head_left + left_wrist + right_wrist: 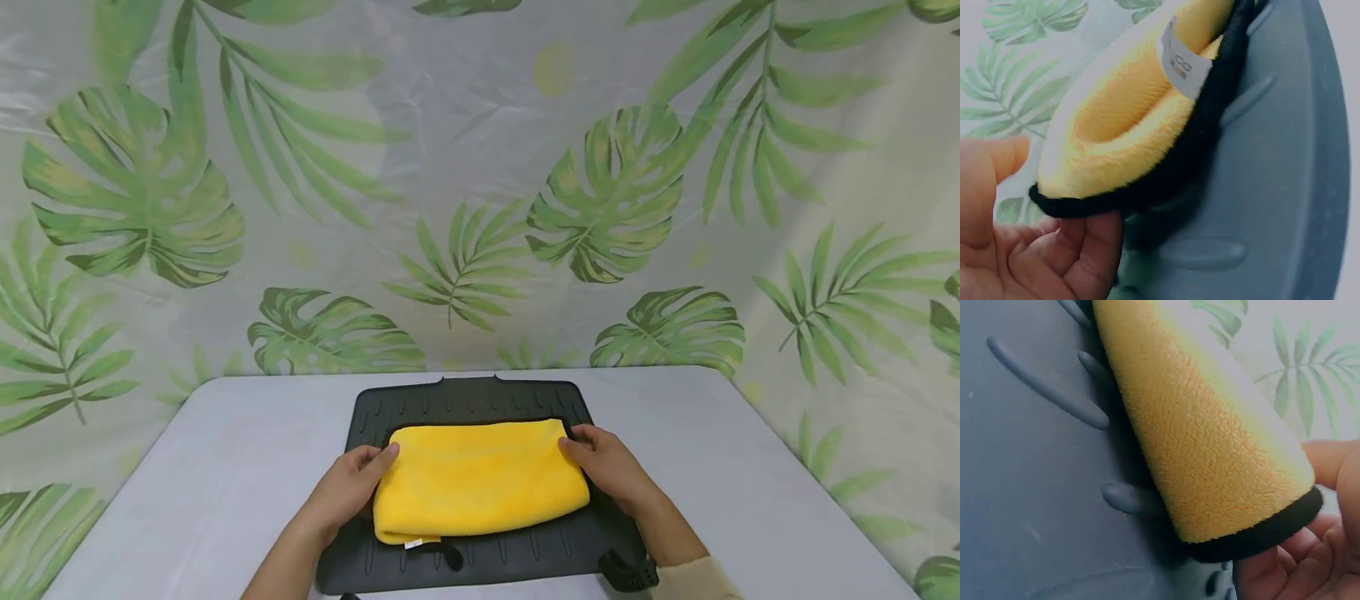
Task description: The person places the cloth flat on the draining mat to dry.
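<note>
A folded yellow plush cloth (480,479) with dark edging lies over the black ribbed tray (472,400). At its left end my left hand (348,487) grips the cloth, thumb by the upper corner and fingers below the edge, as the left wrist view also shows. My right hand (611,467) pinches the opposite upper corner, its thumb on top and its fingers underneath. In the left wrist view the cloth's fold gapes, and a white label (1182,65) sticks out of it. The fingertips under the cloth are partly hidden.
The tray lies on a white table (262,425). Behind it hangs a leaf-patterned sheet (465,167). A dark rounded end (452,557) shows below the cloth, and a black device (628,573) is by the right wrist.
</note>
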`<state>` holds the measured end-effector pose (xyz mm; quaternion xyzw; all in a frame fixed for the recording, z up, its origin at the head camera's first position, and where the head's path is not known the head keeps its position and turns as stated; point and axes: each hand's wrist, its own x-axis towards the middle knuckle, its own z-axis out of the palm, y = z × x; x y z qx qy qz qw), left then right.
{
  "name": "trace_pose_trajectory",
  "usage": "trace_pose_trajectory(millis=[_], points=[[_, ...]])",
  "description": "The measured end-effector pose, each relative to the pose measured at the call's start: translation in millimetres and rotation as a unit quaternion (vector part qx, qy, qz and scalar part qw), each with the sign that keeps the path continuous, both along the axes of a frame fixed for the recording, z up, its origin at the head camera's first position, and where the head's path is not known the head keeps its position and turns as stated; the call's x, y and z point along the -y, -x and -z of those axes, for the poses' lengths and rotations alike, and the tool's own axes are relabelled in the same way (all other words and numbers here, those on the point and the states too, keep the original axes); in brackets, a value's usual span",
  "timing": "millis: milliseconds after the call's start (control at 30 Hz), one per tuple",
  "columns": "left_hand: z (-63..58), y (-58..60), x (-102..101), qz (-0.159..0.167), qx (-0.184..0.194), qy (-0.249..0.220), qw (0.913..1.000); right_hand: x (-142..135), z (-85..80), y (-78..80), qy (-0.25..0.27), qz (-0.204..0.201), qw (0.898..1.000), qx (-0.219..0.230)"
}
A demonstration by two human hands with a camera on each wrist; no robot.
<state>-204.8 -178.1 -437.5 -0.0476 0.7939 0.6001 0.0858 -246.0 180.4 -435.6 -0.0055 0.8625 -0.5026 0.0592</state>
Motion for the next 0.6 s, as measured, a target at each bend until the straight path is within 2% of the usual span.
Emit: trace_pose_trajectory(millis=[133, 233, 400, 600], points=[[3.5, 3.6, 0, -0.018, 0.010, 0.010, 0.9997, 1, 1.2, 3.3, -0.017, 0.002, 1.000, 0.001], [3.6, 8.1, 1, -0.028, 0.001, 0.008, 0.9996, 0, 0.3, 6.8, -0.012, -0.009, 1.000, -0.010], [-3.4, 16.2, 5, -0.043, -0.028, -0.005, 0.9987, -4, -3.2, 17.3, 0.016, -0.020, 0.999, -0.020], [-13.9, 29.5, 6, -0.044, -0.043, 0.004, 0.9981, -6, -7.0, 40.1, 0.027, -0.015, 0.999, -0.012]])
